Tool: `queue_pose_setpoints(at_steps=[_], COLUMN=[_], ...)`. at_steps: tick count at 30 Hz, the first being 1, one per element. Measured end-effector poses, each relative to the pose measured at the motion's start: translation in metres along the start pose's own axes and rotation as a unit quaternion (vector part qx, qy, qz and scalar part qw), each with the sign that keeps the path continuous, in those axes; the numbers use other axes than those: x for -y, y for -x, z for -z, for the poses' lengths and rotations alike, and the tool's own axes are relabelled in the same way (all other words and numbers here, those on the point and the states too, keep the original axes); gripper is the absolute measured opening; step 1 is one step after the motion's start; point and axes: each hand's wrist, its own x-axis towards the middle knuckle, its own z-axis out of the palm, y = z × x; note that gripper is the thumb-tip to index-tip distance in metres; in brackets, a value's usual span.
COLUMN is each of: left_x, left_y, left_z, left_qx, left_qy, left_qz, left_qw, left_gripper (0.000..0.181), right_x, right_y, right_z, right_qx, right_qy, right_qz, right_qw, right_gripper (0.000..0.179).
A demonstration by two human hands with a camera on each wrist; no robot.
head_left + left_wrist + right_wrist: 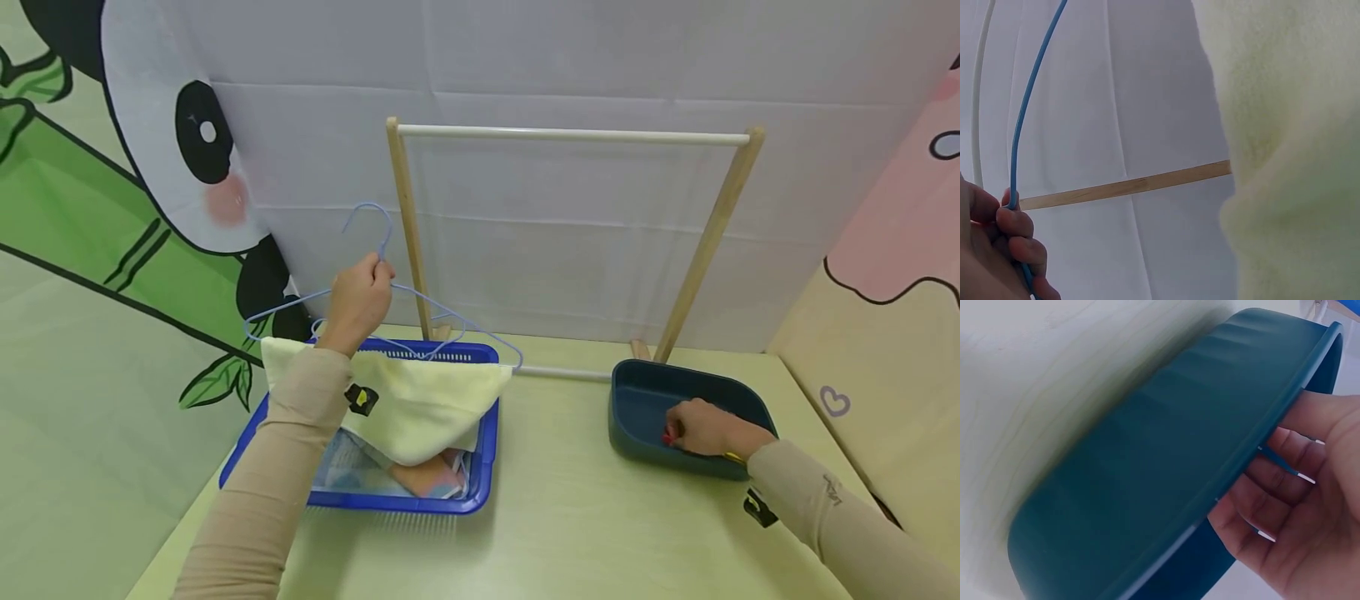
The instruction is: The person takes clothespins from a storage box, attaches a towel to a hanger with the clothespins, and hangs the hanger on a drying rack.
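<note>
My left hand (360, 302) grips a blue wire clothes hanger (457, 317) at the base of its hook; in the left wrist view the fingers (1027, 250) curl round the wire. A pale yellow cloth (427, 400) hangs from the hanger's lower part, over the blue basket (487, 454). On the right, my right hand (708, 425) reaches into a dark teal basin (637, 400) and pinches a small red object (667, 437) at the fingertips. In the right wrist view the basin's wall (1141, 450) hides the fingertips and the red object.
A rack with wooden posts (708, 242) and a white top bar (570, 133) stands at the back, between basket and basin. Folded fabrics and a printed packet (431, 477) lie in the basket. Printed sheets cover the back and side walls.
</note>
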Motion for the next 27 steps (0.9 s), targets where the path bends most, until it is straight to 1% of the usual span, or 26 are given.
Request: queue_pose_setpoints(at_steps=[6,10,13,16,19,23,25,27], left_x=[-0.013,-0.021,-0.026,-0.031,-0.034,-0.034,-0.033,-0.033], left_y=[-0.001,-0.002,-0.002,-0.002,-0.002,-0.003,-0.004,-0.004], left_z=[0.006,0.008,0.008,0.008,0.009,0.01,0.01,0.011], left_qx=[-0.015,-0.009,-0.005,-0.004,-0.004,0.001,0.002,0.007], left_qy=[0.0,-0.012,-0.02,-0.022,-0.027,-0.036,-0.041,-0.042], left_qz=[-0.003,-0.008,-0.012,-0.013,-0.016,-0.022,-0.029,-0.034], left_qw=[0.9999,0.9999,0.9997,0.9997,0.9995,0.9991,0.9987,0.9985], left_gripper=[0.037,0.036,0.035,0.034,0.034,0.033,0.033,0.032], right_x=[0.0,0.0,0.0,0.0,0.0,0.0,0.001,0.002], right_y=[0.001,0.001,0.0,-0.001,-0.001,-0.001,-0.002,-0.003], right_z=[0.003,0.005,0.007,0.008,0.009,0.01,0.011,0.012], right_qx=[-0.001,-0.004,-0.012,-0.02,-0.026,-0.034,-0.034,-0.037], right_qy=[-0.004,-0.007,-0.005,-0.007,-0.018,-0.036,-0.037,-0.031], right_qz=[-0.015,-0.022,-0.015,-0.019,-0.026,-0.034,-0.036,-0.041], right_qw=[0.9999,0.9997,0.9998,0.9996,0.9992,0.9982,0.9981,0.998], right_gripper=[0.017,0.017,0.017,0.016,0.015,0.018,0.019,0.024])
